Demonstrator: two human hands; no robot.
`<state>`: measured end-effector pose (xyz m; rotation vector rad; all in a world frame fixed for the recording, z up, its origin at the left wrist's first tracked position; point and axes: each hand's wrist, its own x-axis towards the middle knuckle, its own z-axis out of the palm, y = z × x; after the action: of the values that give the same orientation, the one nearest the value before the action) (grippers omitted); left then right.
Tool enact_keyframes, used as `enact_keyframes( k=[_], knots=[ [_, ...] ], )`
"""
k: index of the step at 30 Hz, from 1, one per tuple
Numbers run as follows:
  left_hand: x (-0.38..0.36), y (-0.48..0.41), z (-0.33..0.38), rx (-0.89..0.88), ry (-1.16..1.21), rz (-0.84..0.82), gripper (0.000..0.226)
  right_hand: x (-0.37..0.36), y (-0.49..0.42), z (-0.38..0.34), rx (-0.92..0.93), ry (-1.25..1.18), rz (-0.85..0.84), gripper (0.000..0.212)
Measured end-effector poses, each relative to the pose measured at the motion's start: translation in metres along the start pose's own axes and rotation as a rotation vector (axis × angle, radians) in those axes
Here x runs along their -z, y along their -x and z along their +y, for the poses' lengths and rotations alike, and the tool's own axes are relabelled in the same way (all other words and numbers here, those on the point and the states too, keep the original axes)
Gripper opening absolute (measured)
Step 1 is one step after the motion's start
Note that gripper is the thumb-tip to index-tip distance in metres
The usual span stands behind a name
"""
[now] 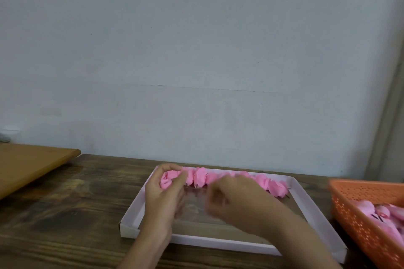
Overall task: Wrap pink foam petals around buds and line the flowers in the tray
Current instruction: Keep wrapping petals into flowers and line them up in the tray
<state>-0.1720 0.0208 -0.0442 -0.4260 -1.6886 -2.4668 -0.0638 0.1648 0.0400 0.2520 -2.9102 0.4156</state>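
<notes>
A shallow white tray [310, 207] lies on the dark wooden table. Several pink foam flowers [262, 182] stand in a row along its far wall. My left hand [162, 197] is over the tray's far left corner, its fingers curled round a pink flower [168, 179] at the left end of the row. My right hand [236, 199] hovers over the middle of the tray, blurred by motion; nothing shows in it, and I cannot tell how its fingers lie.
An orange perforated basket [358, 223] with more pink foam pieces [384, 214] stands at the right edge. A light wooden board [30, 164] lies at the far left. A pale wall rises right behind the table.
</notes>
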Motion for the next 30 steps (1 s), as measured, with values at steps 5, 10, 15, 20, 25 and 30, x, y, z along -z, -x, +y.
enact_keyframes(
  k=[5, 10, 15, 20, 25, 30],
  knots=[
    [0.001, -0.002, -0.004, 0.131, 0.207, -0.013, 0.023, -0.014, 0.007, -0.005, 0.070, 0.150, -0.679, 0.018],
    [0.004, -0.006, -0.005, 0.151, 0.278, -0.010, 0.035, -0.023, -0.003, -0.002, 0.045, 0.073, -0.632, 0.016],
    [0.008, -0.009, -0.012, 0.190, 0.274, 0.005, 0.040, -0.019, -0.001, -0.003, 0.047, 0.033, -0.597, 0.019],
    [0.008, -0.006, -0.012, 0.192, 0.226, -0.020, 0.042, -0.015, 0.001, -0.015, 0.086, -0.050, -0.530, 0.018],
    [0.008, -0.007, -0.011, 0.215, 0.266, 0.002, 0.041, -0.018, 0.002, -0.021, 0.139, -0.064, -0.479, 0.017],
    [0.008, -0.009, -0.011, 0.216, 0.275, -0.002, 0.043, -0.017, 0.002, -0.020, 0.125, -0.067, -0.465, 0.018]
  ],
)
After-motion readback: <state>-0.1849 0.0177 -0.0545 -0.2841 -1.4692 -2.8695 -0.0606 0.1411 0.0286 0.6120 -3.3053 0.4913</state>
